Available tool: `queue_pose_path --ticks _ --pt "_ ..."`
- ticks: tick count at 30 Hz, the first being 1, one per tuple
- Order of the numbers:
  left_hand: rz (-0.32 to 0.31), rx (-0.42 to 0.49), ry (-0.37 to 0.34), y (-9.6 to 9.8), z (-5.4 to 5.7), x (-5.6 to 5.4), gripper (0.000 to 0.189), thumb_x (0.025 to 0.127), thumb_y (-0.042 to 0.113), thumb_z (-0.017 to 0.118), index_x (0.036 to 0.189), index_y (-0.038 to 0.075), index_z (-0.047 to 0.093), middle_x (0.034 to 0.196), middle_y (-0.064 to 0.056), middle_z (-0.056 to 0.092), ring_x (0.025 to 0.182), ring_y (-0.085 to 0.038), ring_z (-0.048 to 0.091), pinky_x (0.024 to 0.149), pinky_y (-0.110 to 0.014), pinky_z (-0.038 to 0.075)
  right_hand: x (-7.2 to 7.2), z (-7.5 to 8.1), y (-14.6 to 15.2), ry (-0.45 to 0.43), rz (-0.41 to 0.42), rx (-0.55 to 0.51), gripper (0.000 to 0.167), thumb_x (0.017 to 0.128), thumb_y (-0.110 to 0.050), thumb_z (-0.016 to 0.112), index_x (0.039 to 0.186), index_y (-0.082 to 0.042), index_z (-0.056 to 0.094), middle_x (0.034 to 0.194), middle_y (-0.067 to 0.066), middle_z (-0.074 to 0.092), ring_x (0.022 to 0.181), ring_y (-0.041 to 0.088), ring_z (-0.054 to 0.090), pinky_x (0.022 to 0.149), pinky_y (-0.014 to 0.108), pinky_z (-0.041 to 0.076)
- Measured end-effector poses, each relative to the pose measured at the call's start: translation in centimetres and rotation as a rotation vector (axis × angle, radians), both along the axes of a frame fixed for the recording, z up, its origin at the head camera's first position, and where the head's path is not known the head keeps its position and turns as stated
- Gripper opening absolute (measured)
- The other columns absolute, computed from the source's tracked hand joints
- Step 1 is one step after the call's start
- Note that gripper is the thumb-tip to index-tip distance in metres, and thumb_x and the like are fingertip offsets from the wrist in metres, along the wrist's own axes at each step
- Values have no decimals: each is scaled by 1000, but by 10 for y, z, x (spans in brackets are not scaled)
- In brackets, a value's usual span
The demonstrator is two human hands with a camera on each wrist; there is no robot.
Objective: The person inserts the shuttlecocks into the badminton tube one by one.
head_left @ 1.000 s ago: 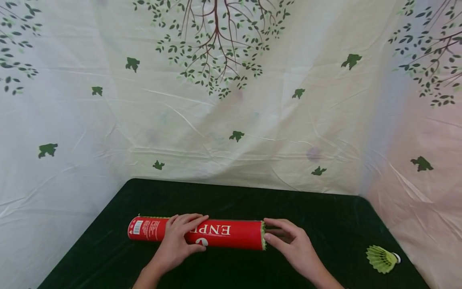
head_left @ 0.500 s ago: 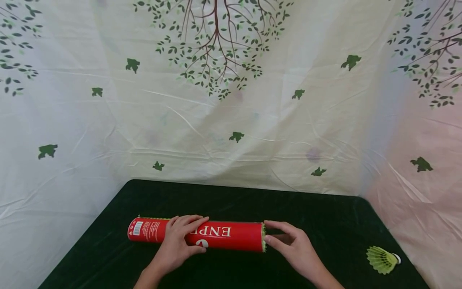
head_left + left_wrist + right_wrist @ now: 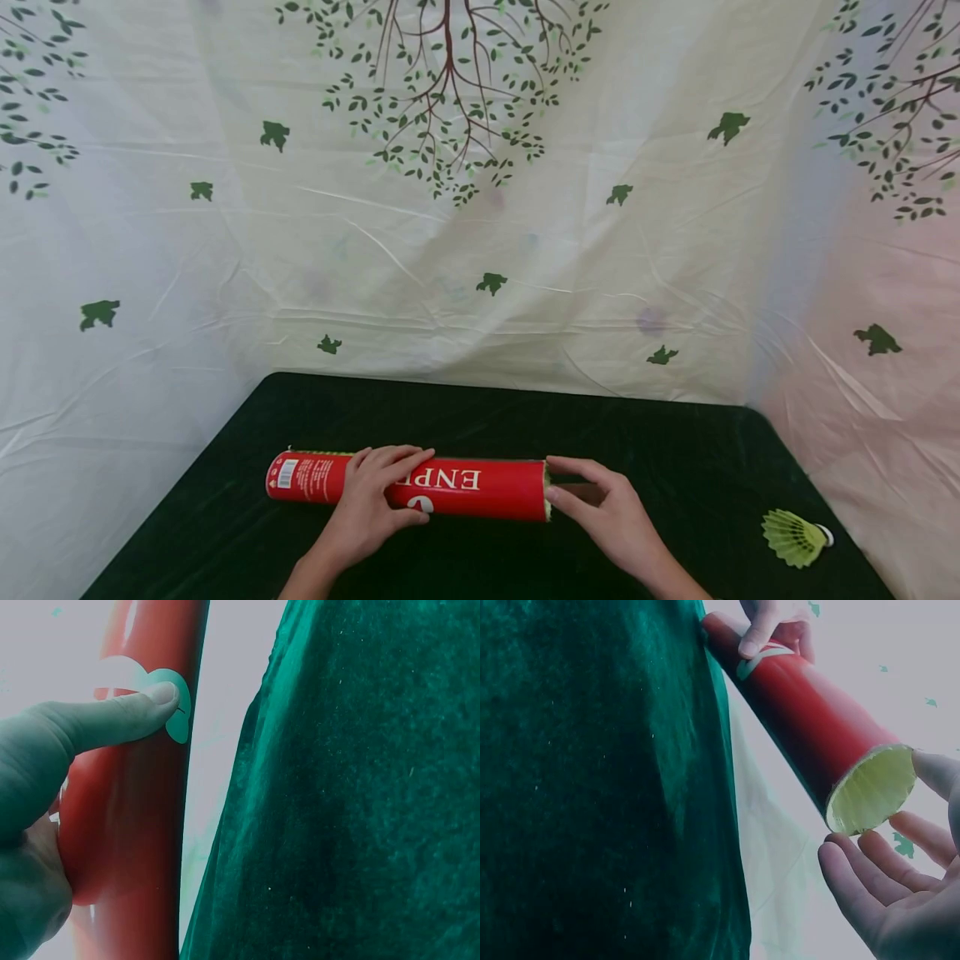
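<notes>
A red shuttlecock tube [image 3: 491, 490] with white lettering lies on its side across the table. My left hand [image 3: 369, 504] grips it around the middle, thumb on the near side and fingers over the top. At the tube's right end, the fingertips of my right hand [image 3: 618, 510] rest at the rim, spread around it. Inside that open end, the right wrist view shows a yellow-green shuttlecock skirt [image 3: 874, 796], close to level with the rim. The left wrist view has my thumb pressed on the tube's printed logo [image 3: 176, 724].
A yellow-green shuttlecock [image 3: 795, 538] lies apart near the right edge of the dark green table [image 3: 675, 446], its white base pointing right. Behind and beside the table hangs a pale cloth [image 3: 420, 275] printed with branches and green shapes.
The green feathered fringe at the tube's right end sticks out slightly less, and my right fingertips have shifted a touch left. My left hand keeps its hold.
</notes>
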State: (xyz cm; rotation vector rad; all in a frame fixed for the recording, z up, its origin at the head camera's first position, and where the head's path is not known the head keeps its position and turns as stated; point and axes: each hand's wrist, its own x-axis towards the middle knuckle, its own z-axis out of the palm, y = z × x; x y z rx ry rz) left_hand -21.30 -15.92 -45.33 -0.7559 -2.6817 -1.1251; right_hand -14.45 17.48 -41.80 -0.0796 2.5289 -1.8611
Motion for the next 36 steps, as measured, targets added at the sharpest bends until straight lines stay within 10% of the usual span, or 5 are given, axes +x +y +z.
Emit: queue_pose_path --ticks 18,36 --pt "28 -5 -6 2 0 0 84 68 20 91 138 48 54 137 13 54 125 -19 48 111 -60 17 -2 1 -2 -15 49 -74 53 92 -27 74 139 -10 59 138 16 54 106 30 67 78 41 58" --pt "8 -38 4 0 -2 -2 85 68 23 91 139 50 53 138 11 53 127 -20 48 113 -61 15 1 -2 37 20 79 89 52 91 -29 74 139 -19 57 144 14 51 119 34 61 93 49 53"
